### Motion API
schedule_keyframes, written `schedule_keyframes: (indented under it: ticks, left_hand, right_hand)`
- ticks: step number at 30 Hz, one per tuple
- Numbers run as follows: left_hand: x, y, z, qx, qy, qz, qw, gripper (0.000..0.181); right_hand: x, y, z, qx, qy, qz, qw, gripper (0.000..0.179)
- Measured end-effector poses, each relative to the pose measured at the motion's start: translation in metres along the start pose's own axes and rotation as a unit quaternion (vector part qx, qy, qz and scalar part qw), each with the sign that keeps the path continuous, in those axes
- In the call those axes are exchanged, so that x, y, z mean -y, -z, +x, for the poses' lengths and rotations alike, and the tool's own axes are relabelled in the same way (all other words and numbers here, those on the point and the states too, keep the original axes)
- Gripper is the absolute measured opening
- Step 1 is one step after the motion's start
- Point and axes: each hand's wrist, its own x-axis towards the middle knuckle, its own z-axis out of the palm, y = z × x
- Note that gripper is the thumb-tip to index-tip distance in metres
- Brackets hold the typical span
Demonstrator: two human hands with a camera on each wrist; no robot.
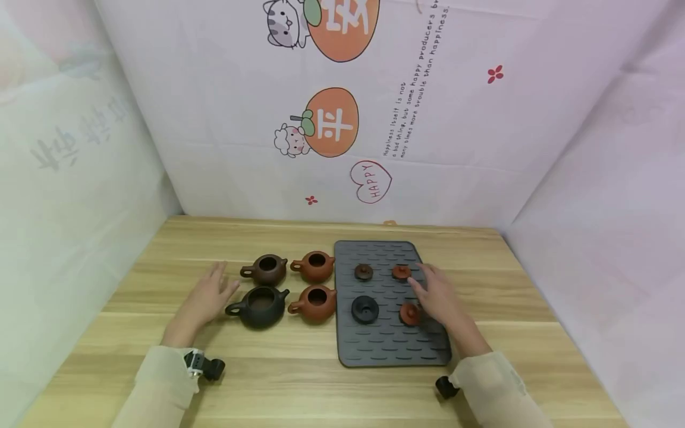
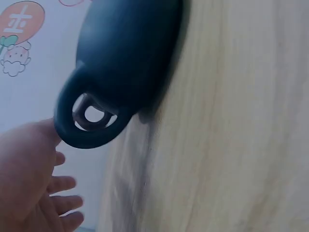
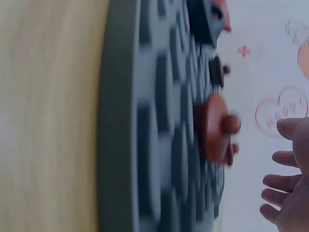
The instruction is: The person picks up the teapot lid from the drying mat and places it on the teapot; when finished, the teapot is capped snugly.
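Note:
My left hand hovers with spread fingers beside the handles of two lidless teapots, a black one in front and a dark brown one behind. In the left wrist view the black teapot's handle looms close to the thumb. Two reddish-brown teapots, one at the back and one in front, stand to their right. Over the right side of the grey mat, my right hand is held open near two red lids, a back one and a front one. Neither hand holds anything.
The ribbed grey mat also bears a dark brown lid and a larger black lid. A wooden table lies beneath everything. White printed cloth encloses the back and sides.

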Motion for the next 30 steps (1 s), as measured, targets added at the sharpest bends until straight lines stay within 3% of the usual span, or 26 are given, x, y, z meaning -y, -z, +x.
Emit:
schedule_keyframes:
  ticks: [8,12,18,24,30]
  left_hand:
    - [-0.013,-0.004,-0.007,0.015,-0.029,-0.111,0.9933,0.061]
    - [-0.014,-0.01,-0.013,0.026,-0.044,-0.152,0.9871,0.059]
    - [-0.009,-0.018,-0.023,0.033,-0.048,-0.159,0.9856,0.065]
    - [-0.007,-0.025,-0.025,0.041,-0.061,-0.154,0.9853,0.071]
    - [-0.005,-0.026,-0.023,0.037,-0.061,-0.161,0.9844,0.072]
  right_hand:
    - [0.032,-0.016,-0.007,-0.01,0.032,0.08,0.9962,0.041]
    - [0.044,-0.026,-0.009,0.007,0.03,0.115,0.9929,0.04]
    - [0.053,-0.042,-0.013,0.053,0.001,0.148,0.9875,0.037]
    - [0.056,-0.052,-0.013,0.089,0.008,0.141,0.986,0.026]
    - [0.057,-0.055,-0.008,0.1,0.003,0.132,0.9863,0.015]
